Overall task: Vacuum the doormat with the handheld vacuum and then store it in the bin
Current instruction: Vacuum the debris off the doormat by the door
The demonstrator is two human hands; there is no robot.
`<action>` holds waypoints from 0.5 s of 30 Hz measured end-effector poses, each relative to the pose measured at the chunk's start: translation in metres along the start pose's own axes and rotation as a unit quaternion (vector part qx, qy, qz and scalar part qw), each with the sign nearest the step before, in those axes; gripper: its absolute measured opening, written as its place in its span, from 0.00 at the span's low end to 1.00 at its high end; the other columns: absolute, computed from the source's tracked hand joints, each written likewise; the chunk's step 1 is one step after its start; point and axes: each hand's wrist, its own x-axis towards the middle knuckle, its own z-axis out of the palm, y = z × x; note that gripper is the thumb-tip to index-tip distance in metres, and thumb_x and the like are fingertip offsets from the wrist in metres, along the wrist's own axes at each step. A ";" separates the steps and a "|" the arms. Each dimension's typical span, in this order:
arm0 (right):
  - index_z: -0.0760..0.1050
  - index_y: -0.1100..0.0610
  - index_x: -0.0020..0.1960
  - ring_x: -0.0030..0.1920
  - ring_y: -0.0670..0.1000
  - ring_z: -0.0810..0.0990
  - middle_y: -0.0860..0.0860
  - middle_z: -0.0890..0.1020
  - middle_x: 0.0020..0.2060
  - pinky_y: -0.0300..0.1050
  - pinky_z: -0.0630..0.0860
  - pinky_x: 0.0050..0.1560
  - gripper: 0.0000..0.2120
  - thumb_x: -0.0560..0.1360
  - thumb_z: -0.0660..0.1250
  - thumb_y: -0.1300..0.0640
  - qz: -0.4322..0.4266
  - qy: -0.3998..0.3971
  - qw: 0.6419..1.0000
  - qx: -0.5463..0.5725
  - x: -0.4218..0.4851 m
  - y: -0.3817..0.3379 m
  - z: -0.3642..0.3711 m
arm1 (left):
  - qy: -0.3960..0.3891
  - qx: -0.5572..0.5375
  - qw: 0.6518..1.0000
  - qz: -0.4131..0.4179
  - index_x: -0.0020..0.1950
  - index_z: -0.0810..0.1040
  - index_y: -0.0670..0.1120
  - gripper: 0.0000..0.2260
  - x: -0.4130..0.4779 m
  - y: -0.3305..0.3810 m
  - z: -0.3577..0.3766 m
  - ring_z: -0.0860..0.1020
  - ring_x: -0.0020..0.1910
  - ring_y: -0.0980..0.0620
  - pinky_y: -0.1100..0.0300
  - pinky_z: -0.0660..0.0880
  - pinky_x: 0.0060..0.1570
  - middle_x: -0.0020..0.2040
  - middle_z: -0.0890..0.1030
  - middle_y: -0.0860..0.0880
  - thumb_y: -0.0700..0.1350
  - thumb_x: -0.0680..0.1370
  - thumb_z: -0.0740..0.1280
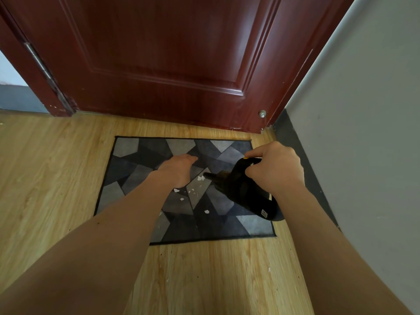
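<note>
The left hand (178, 170) rests flat and empty, fingers together, on the grey patterned doormat (127, 176) before the red door (159, 53). White scraps (200, 178) lie just beside it at the nozzle of the black handheld vacuum (245, 189). The right hand (276, 168) is wrapped round the vacuum's handle, over the mat's right side.

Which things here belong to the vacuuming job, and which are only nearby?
For the job:
- handheld vacuum, gripped by the right hand
- doormat
- white scraps on the doormat
- left hand, on the doormat

Only nearby:
- door
- door stopper
- wall
- wooden floor
</note>
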 end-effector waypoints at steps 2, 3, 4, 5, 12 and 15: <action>0.81 0.45 0.55 0.43 0.54 0.81 0.49 0.83 0.49 0.48 0.81 0.41 0.17 0.68 0.68 0.59 -0.003 -0.004 1.000 0.003 0.000 0.000 -0.001 | 0.002 0.001 1.000 0.001 0.77 0.55 0.47 0.33 0.000 0.001 0.000 0.62 0.73 0.44 0.49 0.64 0.71 0.76 0.60 0.45 0.33 0.75 0.62; 0.81 0.45 0.54 0.43 0.54 0.81 0.49 0.83 0.49 0.48 0.81 0.41 0.17 0.68 0.68 0.59 -0.005 -0.005 1.000 0.006 0.000 -0.001 -0.002 | 0.002 0.002 1.000 0.002 0.77 0.55 0.47 0.33 0.000 0.001 0.001 0.62 0.73 0.44 0.48 0.64 0.70 0.76 0.60 0.45 0.33 0.75 0.63; 0.81 0.45 0.54 0.43 0.54 0.81 0.49 0.83 0.48 0.48 0.81 0.41 0.17 0.68 0.68 0.59 -0.008 -0.006 1.000 0.008 0.000 -0.001 -0.002 | 0.002 0.002 1.000 0.004 0.77 0.55 0.47 0.32 0.001 0.001 0.001 0.62 0.73 0.44 0.48 0.64 0.70 0.76 0.60 0.45 0.33 0.75 0.63; 0.81 0.44 0.53 0.43 0.54 0.81 0.49 0.83 0.48 0.48 0.81 0.41 0.17 0.68 0.68 0.60 -0.013 -0.007 1.000 0.009 0.000 -0.001 -0.003 | 0.002 0.003 1.000 0.006 0.77 0.56 0.47 0.32 0.001 0.001 0.001 0.62 0.73 0.44 0.48 0.64 0.70 0.76 0.60 0.45 0.34 0.75 0.63; 0.81 0.44 0.53 0.45 0.53 0.81 0.48 0.83 0.49 0.47 0.81 0.42 0.16 0.68 0.69 0.59 -0.026 -0.025 0.999 0.003 0.000 -0.003 -0.003 | 0.001 0.000 1.000 0.010 0.77 0.55 0.46 0.31 0.001 0.001 0.001 0.62 0.73 0.45 0.53 0.62 0.71 0.76 0.60 0.44 0.34 0.76 0.62; 0.81 0.44 0.53 0.44 0.54 0.80 0.49 0.82 0.49 0.46 0.80 0.41 0.16 0.69 0.68 0.60 -0.019 -0.022 1.000 -0.002 0.000 -0.001 -0.005 | 0.005 0.000 1.000 0.006 0.77 0.55 0.46 0.31 0.002 0.003 0.002 0.62 0.73 0.45 0.52 0.63 0.71 0.76 0.60 0.44 0.33 0.76 0.62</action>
